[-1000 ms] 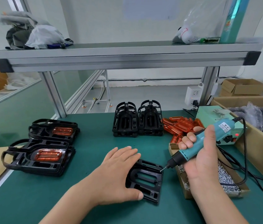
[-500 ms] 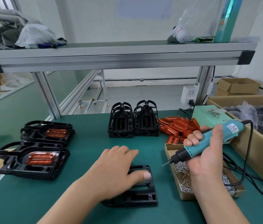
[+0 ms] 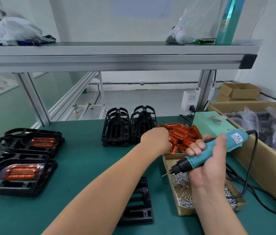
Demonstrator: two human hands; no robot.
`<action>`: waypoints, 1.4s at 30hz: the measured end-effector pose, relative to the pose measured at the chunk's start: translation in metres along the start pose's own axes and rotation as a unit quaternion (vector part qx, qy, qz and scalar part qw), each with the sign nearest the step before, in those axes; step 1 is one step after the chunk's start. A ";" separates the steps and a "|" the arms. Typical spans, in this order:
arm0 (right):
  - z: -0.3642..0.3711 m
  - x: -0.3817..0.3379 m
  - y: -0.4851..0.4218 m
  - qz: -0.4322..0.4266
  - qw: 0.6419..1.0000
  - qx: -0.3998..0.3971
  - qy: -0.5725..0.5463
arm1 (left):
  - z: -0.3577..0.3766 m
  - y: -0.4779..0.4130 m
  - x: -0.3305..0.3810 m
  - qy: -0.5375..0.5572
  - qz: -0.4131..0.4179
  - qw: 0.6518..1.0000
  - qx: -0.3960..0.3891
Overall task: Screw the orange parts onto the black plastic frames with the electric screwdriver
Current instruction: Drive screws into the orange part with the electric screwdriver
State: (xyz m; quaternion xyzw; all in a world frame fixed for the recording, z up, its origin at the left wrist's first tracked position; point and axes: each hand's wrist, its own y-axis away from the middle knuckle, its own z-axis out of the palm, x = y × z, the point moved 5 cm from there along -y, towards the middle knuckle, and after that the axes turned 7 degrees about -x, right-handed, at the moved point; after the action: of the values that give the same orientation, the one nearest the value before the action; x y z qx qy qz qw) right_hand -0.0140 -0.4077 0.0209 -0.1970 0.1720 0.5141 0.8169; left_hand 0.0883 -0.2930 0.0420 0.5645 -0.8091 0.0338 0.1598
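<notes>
A black plastic frame [image 3: 139, 206] lies flat on the green table near the front, partly hidden under my left forearm. My left hand [image 3: 157, 141] reaches back over the pile of orange parts [image 3: 183, 134]; its fingers are curled down into the pile, and I cannot see whether they hold one. My right hand [image 3: 208, 158] grips the teal electric screwdriver [image 3: 206, 153], tip pointing down-left above the cardboard tray of screws [image 3: 183, 212].
Two stacks of frames with orange parts fitted [image 3: 18, 173] [image 3: 32, 141] lie at the left. Two bundles of upright black frames [image 3: 128, 128] stand at the back. A green power unit [image 3: 208, 122], the screwdriver's cable [image 3: 252, 184] and a large cardboard box [image 3: 269, 160] are at the right.
My left hand let go of the flat black frame and reached back to the orange parts pile. The screwdriver stayed over the screw tray, lifted a little.
</notes>
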 end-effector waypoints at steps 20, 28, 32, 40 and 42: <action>-0.007 -0.005 -0.006 -0.009 1.000 0.015 -0.020 | 0.018 -0.017 -0.006 0.122 -0.037 0.982 -0.138; -0.010 -0.007 -0.007 -0.007 0.999 0.022 -0.023 | -0.008 0.021 -0.016 0.144 0.029 0.989 -0.015; -0.009 -0.007 -0.006 -0.003 1.000 0.018 -0.018 | -0.020 0.059 -0.047 0.208 0.035 0.976 0.058; 0.000 0.002 0.001 0.011 1.000 -0.016 0.007 | -0.010 0.158 -0.109 0.259 0.052 0.964 0.044; 0.003 0.005 0.003 0.016 0.999 -0.027 0.014 | -0.006 0.176 -0.115 0.221 0.061 0.972 0.040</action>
State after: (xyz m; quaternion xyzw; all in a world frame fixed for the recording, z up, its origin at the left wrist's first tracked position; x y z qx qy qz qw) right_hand -0.0146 -0.4014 0.0203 -0.2231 0.1725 0.5290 0.8004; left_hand -0.0371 -0.1245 0.0354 0.4985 -0.7846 0.1999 0.3097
